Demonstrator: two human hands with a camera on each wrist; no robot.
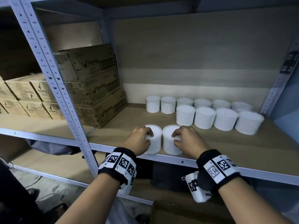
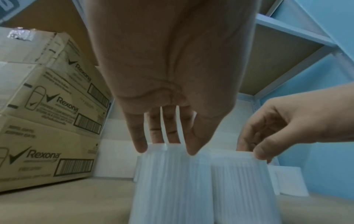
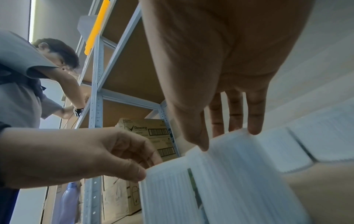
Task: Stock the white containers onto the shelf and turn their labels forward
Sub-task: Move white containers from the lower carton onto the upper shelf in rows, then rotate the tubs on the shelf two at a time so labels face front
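Two white ribbed containers stand side by side at the front edge of the shelf [image 1: 242, 151]. My left hand [image 1: 148, 137] grips the left container [image 1: 154, 143] by its top rim, thumb and fingertips curled over the edge [image 2: 166, 150]. My right hand [image 1: 176, 139] grips the right container [image 1: 169, 146] the same way [image 3: 229, 139]. In the wrist views both containers [image 2: 168, 181] [image 3: 239, 174] are blurred, and no label can be read. Several more white containers [image 1: 205, 118] stand in two rows at the back right.
Stacked Rexona cardboard boxes [image 1: 97, 84] fill the shelf's left end. A perforated metal upright [image 1: 64, 97] stands left of my left arm. An open cardboard box [image 1: 178, 214] sits below. Another person [image 3: 23, 91] works at the shelving to the left.
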